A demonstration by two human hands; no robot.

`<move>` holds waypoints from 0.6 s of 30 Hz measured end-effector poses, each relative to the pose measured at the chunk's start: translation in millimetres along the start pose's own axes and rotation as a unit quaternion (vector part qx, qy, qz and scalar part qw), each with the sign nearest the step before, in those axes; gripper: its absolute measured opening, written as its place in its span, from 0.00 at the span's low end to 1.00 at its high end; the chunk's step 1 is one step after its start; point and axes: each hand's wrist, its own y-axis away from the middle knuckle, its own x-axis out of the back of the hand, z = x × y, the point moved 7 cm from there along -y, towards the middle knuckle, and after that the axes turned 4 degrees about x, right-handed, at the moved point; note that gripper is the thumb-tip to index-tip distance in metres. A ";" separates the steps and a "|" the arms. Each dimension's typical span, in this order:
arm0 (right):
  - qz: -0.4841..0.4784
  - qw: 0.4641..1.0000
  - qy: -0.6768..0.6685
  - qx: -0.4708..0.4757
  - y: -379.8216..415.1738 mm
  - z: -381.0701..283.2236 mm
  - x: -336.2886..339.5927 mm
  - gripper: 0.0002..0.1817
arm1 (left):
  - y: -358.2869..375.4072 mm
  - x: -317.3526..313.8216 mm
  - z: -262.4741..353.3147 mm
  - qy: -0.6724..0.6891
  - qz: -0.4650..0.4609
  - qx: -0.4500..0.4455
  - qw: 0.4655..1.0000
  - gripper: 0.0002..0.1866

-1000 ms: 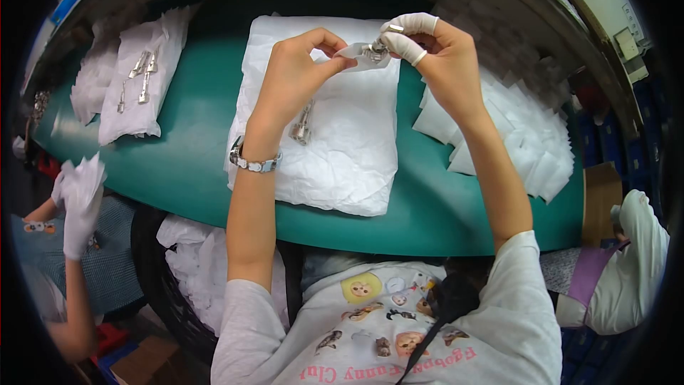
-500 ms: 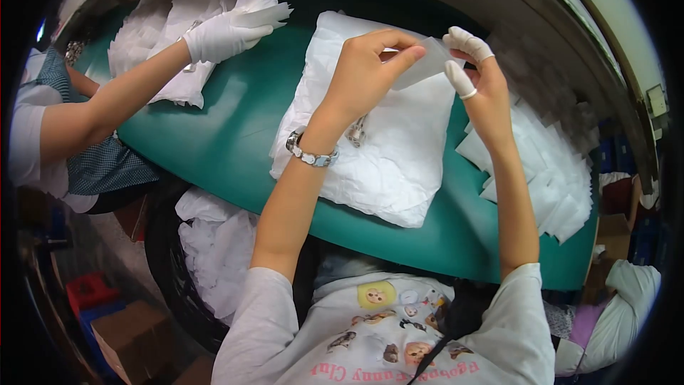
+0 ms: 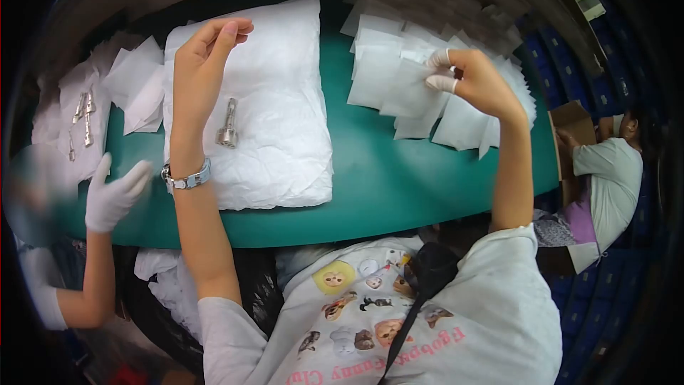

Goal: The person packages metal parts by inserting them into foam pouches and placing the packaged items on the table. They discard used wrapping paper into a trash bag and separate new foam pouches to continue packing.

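My left hand (image 3: 203, 64) is raised over a white padded sheet (image 3: 285, 135), its fingers curled in against the thumb and nothing showing in them. Below it on the sheet lies a small silvery metal part (image 3: 228, 125) with a narrow stem and a wider end. My right hand (image 3: 474, 82), with white finger cots on thumb and forefinger, pinches the edge of a thin translucent sheet (image 3: 413, 85). That sheet lies over a fanned pile of similar sheets (image 3: 463, 125) to the right.
At the left, a co-worker's white-gloved hand (image 3: 114, 196) is by the green table's (image 3: 385, 192) edge. Beyond it are more white sheets (image 3: 139, 85) and several metal parts (image 3: 85, 117). A bag of white scraps (image 3: 167, 285) stands below the edge. Another person (image 3: 605, 171) is beside a cardboard box (image 3: 563, 139).
The view has turned right. Both hands were at a translucent sheet above the padded sheet; now they are apart, the right over the pile and the left without a sheet.
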 end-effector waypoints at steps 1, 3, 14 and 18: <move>-0.019 1.000 0.011 -0.002 11.9 10.5 0.3 0.13 | -0.7 -2.7 -1.9 0.002 -0.008 0.007 1.000 0.15; -0.026 0.999 -0.005 -0.026 32.4 35.7 -10.1 0.13 | -0.3 -4.6 -6.2 -0.003 -0.017 0.023 1.000 0.15; 0.215 0.976 -0.033 0.007 14.1 -14.9 -20.8 0.08 | -2.9 10.2 -19.9 -0.025 0.037 0.024 0.999 0.13; 0.123 0.981 -0.110 0.100 -24.5 -72.2 -54.6 0.08 | -0.9 12.2 -25.4 -0.065 0.030 0.031 0.997 0.13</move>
